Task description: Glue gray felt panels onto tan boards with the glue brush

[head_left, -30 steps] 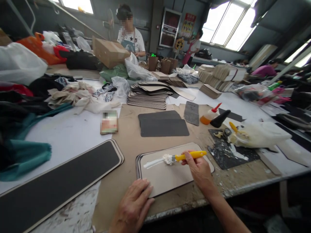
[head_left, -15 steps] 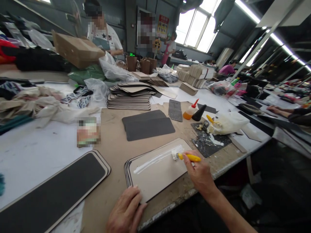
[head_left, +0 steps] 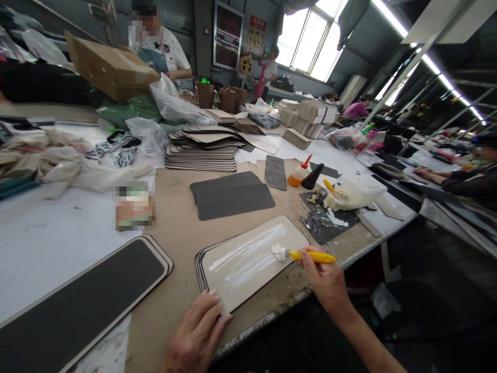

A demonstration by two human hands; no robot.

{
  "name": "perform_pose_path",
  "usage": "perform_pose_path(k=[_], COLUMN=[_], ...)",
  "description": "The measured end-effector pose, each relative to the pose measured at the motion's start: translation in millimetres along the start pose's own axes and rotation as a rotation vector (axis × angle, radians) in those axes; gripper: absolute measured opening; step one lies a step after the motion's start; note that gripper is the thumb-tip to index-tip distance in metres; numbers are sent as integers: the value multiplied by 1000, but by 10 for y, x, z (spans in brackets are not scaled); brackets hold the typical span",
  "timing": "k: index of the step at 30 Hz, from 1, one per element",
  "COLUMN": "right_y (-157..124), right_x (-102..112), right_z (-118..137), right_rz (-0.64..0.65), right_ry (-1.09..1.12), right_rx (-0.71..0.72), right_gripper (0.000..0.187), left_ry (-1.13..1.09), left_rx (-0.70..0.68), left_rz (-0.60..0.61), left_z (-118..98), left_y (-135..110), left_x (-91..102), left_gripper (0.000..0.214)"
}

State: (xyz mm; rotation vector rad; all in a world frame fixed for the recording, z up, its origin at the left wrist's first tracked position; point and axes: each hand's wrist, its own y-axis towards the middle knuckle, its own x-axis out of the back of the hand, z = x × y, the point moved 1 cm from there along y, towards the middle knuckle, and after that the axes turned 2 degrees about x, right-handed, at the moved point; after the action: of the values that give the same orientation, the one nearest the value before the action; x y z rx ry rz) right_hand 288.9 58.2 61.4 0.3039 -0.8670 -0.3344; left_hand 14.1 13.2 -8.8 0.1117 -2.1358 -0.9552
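My right hand (head_left: 324, 277) is closed on a yellow-handled brush (head_left: 306, 255) whose white, glue-laden bristles rest on the right part of a tan rounded board (head_left: 248, 282). White glue streaks (head_left: 246, 254) run across that board, which tops a small stack of like boards. My left hand (head_left: 196, 334) lies flat with fingers stretched on the table, its fingertips pressing the board's near left corner.
Dark grey sheets (head_left: 233, 197) lie behind the stack, a long black panel (head_left: 77, 300) to the left. A glue-smeared black mat (head_left: 328, 220), white bag (head_left: 355, 190) and orange bottle (head_left: 297, 176) sit at right. Stacked boards (head_left: 202, 150), cloth and other people are further back.
The brush has swept back and forth over the board, leaving more white streaks. My view has swung right. My left hand has stayed on the board's corner.
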Motion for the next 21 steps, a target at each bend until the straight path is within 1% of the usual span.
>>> perform_pose_path(k=[2, 3, 5, 7, 10, 13, 15, 18, 20, 21], right_y=[110, 144, 186, 225, 325, 408, 389, 286, 272, 304], right_x=[135, 188, 267, 312, 318, 223, 122, -2, -22, -15], right_z=[-247, -328, -410, -421, -397, -342, -256, -73, 9, 18], right_rz=[-57, -71, -82, -104, -143, -125, -83, 47, 109, 106], right_ry=[-85, -118, -172, -217, -243, -209, -177, -106, -43, -25], right_rx=[-83, -104, -90, -22, 112, 275, 385, 508, 528, 524], right_gripper=[34, 37, 39, 40, 38, 31, 25, 17, 16, 16], left_ry=[12, 21, 37, 46, 49, 42, 39, 40, 38, 39], left_rx=[-4, -3, -6, -11, -27, -71, -96, -114, -135, -143], left_rz=[14, 20, 29, 42, 75, 85, 87, 111, 117, 118], left_z=[3, 4, 2, 0, 7, 34, 60, 97, 109, 111], left_y=[-11, -16, -21, -20, -14, -15, -23, -35, -33, -29], left_x=[-4, -4, -2, 5, 22, 40, 47, 45, 42, 41], left_gripper=[14, 15, 16, 17, 18, 19, 20, 21, 21, 21])
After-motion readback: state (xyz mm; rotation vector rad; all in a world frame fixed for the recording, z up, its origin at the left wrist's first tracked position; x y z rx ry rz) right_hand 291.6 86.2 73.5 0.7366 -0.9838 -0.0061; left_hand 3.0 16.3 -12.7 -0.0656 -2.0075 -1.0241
